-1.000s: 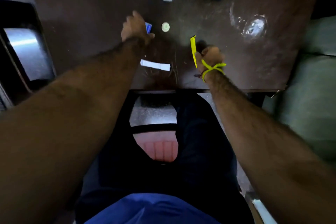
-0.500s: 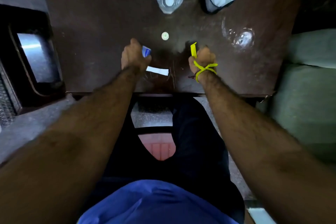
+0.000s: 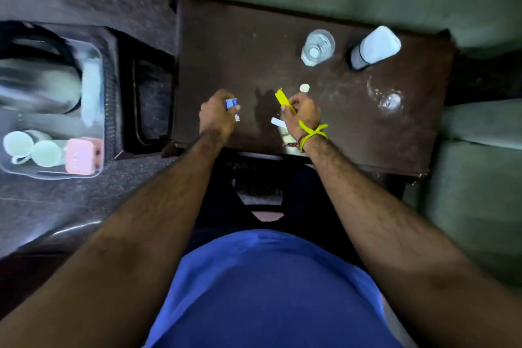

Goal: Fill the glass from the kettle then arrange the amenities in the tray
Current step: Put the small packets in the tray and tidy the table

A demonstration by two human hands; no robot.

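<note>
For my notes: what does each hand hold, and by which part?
Left hand: blue sachet, around its near end. Right hand: yellow sachet, by its near end.

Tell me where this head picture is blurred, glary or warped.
Head view: dim overall; motion blur smears the kettle and tray at left, while the left hand and right hand on the table are sharper; a pale sheen lies around the empty glass; the wide lens bulges the forearms and bends the table's edges.
</note>
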